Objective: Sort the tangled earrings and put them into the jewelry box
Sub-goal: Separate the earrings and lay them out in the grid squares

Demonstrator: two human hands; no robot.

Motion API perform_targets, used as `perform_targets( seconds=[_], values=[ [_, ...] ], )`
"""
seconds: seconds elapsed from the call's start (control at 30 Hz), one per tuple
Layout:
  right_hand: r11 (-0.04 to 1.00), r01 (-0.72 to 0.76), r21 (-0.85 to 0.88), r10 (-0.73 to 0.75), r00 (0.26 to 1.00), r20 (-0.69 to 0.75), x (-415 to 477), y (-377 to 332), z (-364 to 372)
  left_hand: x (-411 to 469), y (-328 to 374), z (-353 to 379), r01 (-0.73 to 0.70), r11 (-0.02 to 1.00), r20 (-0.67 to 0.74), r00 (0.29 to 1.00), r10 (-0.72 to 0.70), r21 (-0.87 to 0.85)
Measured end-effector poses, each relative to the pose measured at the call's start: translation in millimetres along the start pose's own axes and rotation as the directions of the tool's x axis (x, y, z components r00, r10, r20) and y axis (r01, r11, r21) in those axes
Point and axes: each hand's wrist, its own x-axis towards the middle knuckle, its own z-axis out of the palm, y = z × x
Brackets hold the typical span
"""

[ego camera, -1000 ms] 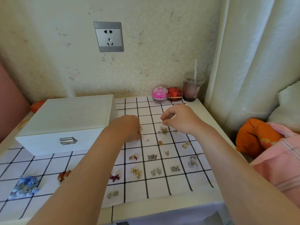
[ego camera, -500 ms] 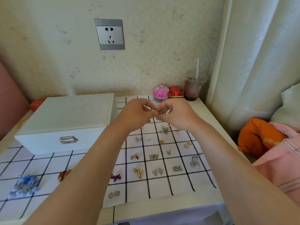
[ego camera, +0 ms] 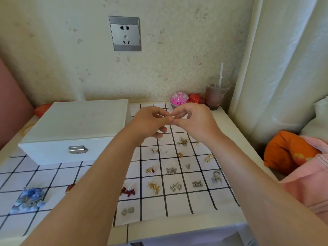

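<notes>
Left hand (ego camera: 149, 122) and right hand (ego camera: 195, 121) meet fingertip to fingertip, both pinching something tiny, likely an earring | we judge it light, snag-prone, bendable; grip the body, not the hook.

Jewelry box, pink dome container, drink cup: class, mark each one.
jewelry box (ego camera: 74, 121): head view, middle of closed lid.
pink dome container (ego camera: 179, 98): head view, domed top.
drink cup (ego camera: 215, 98): head view, side wall.
</notes>
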Motion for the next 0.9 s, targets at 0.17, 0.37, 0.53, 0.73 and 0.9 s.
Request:
perform_targets(
  seconds=[0.17,0.37,0.53,0.73,0.9],
  values=[
    [0.984,-0.036,-0.174,0.075,0.972,0.224,4,8,-12,3,-3,1,-0.054,0.998,-0.076,0.995,0.057,0.033],
    [0.901,-0.041,-0.432,0.255,0.854,0.452,-2,14,-6,4,-8,2,-0.071,0.972,-0.103,0.99,0.096,0.223],
    [0.912,-0.059,-0.407,0.247,0.869,0.428,2,16,-3,3,-8,-2,-0.065,0.964,-0.135,0.985,0.103,0.258],
    [0.898,-0.098,-0.428,0.187,0.968,0.169,13,24,5,4,-4,-4,-0.142,0.936,-0.167,0.965,0.204,0.323],
    [0.873,-0.158,-0.462,0.272,0.943,0.193,19,33,17,14,-1,4,-0.131,0.94,-0.165,0.968,0.19,0.315]
  ],
)
